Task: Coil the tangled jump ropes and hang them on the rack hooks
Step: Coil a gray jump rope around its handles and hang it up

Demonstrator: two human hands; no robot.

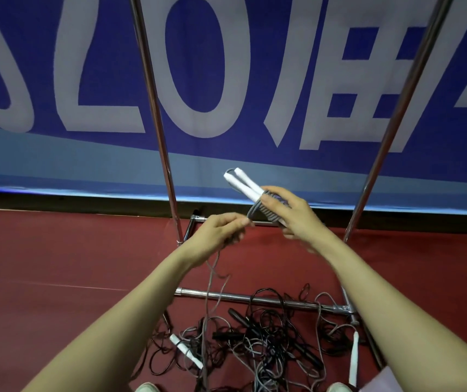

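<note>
Forearms (107, 315) span tangled ropes (257, 343) crossing low rack bar (192, 293).

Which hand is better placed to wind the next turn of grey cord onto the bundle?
Probably the left hand: it pinches the loose grey cord beside the bundle, which the right hand grips.

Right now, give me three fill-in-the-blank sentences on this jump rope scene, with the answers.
1. The right hand grips two ____ handles wound with cord.
2. The left hand pinches the ____ cord leading to those turns.
3. The tangled pile of ropes lies on the ____ floor.
Missing words: white; grey; red.
</note>
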